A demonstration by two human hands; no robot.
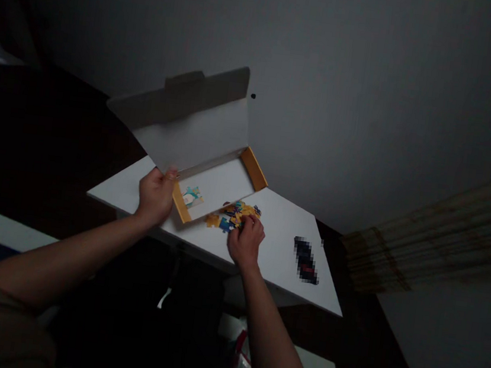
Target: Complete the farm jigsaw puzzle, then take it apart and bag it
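Observation:
My left hand [156, 197] is closed on the left end of an open cardboard box [254, 170], yellow outside and white inside, and holds it tilted over the table. The box's wide lid [198, 133] stands raised at the back. A few joined puzzle pieces [192, 195] lie inside, at the box's left end. Just in front of the box, a loose pile of yellow, blue and purple puzzle pieces [235, 211] rests on the tabletop. My right hand [247, 241] reaches into this pile with its fingers curled around pieces; its fingertips are partly hidden.
A white table [283, 224] stands against a grey wall [327, 98]. On its right side lies a dark, pixelated object [306, 261]. Beyond the right edge hangs a striped, yellowish curtain-like cloth [400, 239]. Below the table, a red and white item [244, 363] shows beside my right forearm.

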